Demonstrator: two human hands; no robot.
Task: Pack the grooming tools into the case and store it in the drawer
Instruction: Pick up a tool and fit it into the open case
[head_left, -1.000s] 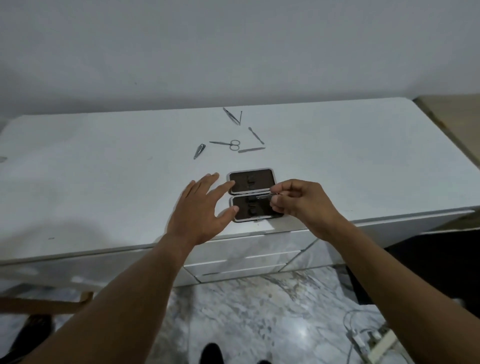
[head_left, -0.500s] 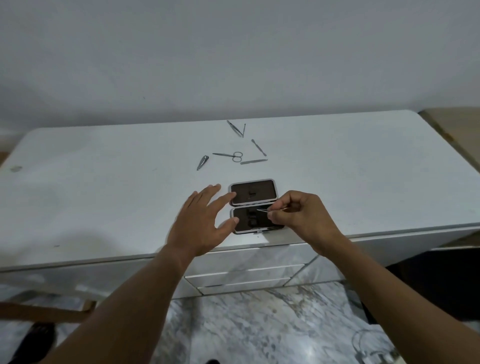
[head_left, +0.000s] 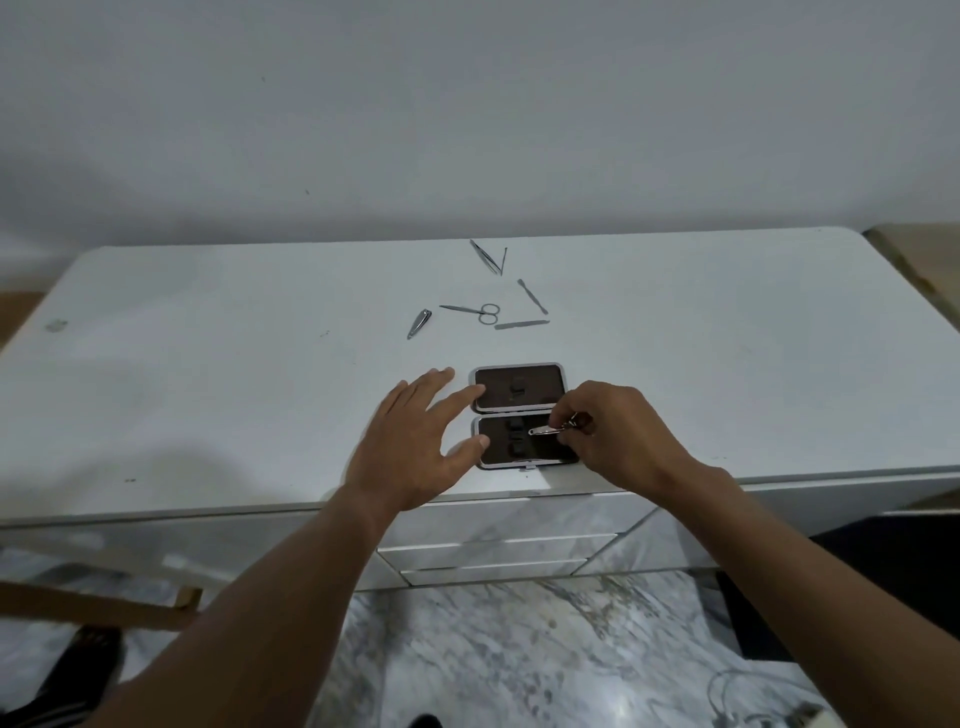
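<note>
The grooming case (head_left: 519, 387) lies open flat near the white table's (head_left: 208, 364) front edge, two dark halves with silver rims. My right hand (head_left: 618, 436) pinches a small metal clipper (head_left: 548, 430) over the near half. My left hand (head_left: 415, 441) rests spread at the case's left side, index and thumb touching its rims. Farther back lie a nail clipper (head_left: 418, 323), small scissors (head_left: 475, 310), a flat nail file (head_left: 521, 325), a thin pusher (head_left: 532, 296) and tweezers (head_left: 485, 257) with a thin pick beside them.
Below the table edge sit white drawer fronts (head_left: 493, 551). A marble floor (head_left: 493, 654) lies beneath, with cables at the lower right and a wooden chair part (head_left: 93, 603) at the lower left. A wall stands behind the table.
My right hand has lowered the small clipper onto the near half of the case. My left hand stays at the case's left side. The view has tilted slightly.
</note>
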